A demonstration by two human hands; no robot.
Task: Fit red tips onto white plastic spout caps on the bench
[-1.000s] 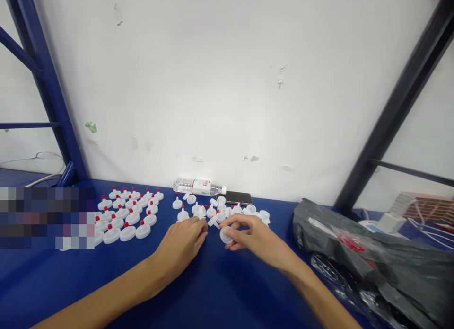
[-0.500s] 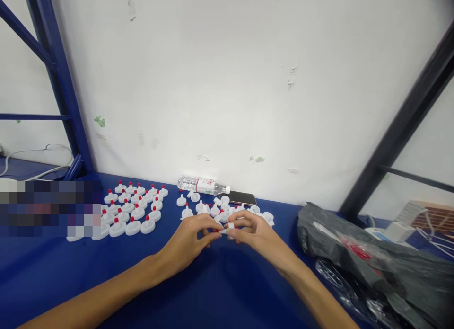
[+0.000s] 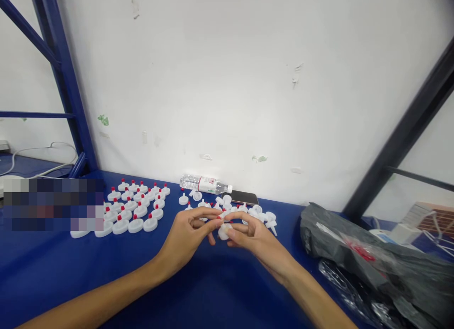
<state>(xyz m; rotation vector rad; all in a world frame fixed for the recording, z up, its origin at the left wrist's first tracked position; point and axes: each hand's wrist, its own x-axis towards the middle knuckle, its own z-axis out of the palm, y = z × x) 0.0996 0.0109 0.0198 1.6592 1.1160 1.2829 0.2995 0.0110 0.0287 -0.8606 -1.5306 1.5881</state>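
In the middle of the head view my right hand [image 3: 256,235] grips a white plastic nozzle cap [image 3: 224,232] between thumb and fingers, its broad round side toward me. My left hand [image 3: 189,232] is closed at the cap's other end, thumb and forefinger pinched around a small red tip cap [image 3: 219,217], mostly covered by the fingers. Just behind both hands lies a loose heap of white nozzle caps [image 3: 227,201], some with red tips. To the left, several white caps with red tips [image 3: 135,224] stand upright in rows on the blue table [image 3: 198,291].
A clear plastic bottle [image 3: 205,183] lies along the wall, with a dark phone [image 3: 244,197] beside it. On the right, a grey plastic bag [image 3: 329,229] covers the table's side. Blue metal posts [image 3: 67,78] frame the left. A blurred patch hides the far-left area.
The white cap in my hands has turned: its nozzle pointed left before, and its round side now faces me. My view has shifted slightly.
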